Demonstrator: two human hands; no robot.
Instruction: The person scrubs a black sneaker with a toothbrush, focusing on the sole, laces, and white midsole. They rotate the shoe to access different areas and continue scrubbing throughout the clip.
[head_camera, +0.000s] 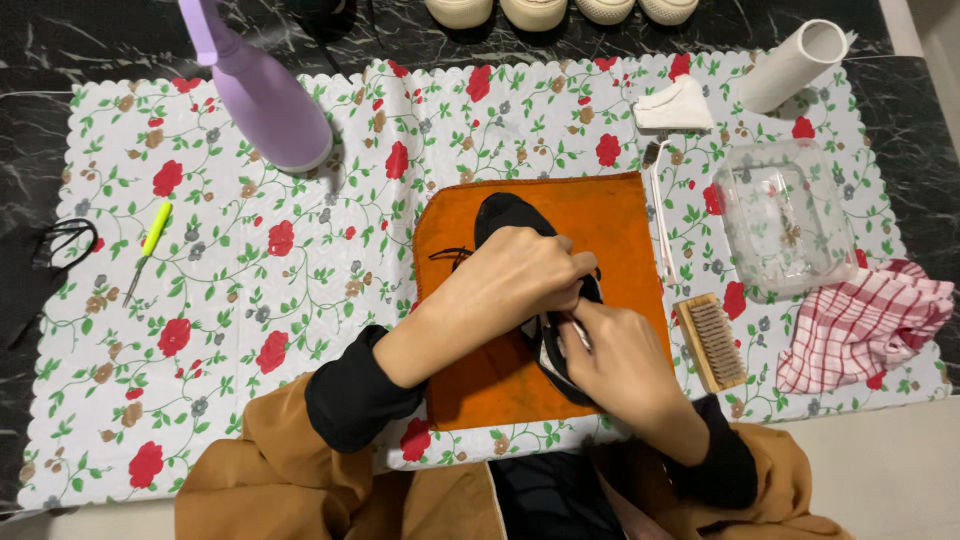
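Shoe (505, 215), black, lies on the orange cloth (610, 215) at frame centre, long axis from upper left to lower right, left hand (520, 275) gripping its middle, right hand (620, 365) pinching inside its opening.

Left of the fingers (560, 262), the floral mat (250, 300) lies open as far as the purple bottle (268, 100) and the small yellow tool (152, 238). Right of them, room is tight: a thin stick (660, 220), brush (711, 341), clear tub (785, 215) and checked cloth (860, 325) crowd close. Beyond them, a folded wipe (675, 108) and paper roll (792, 65) stand.
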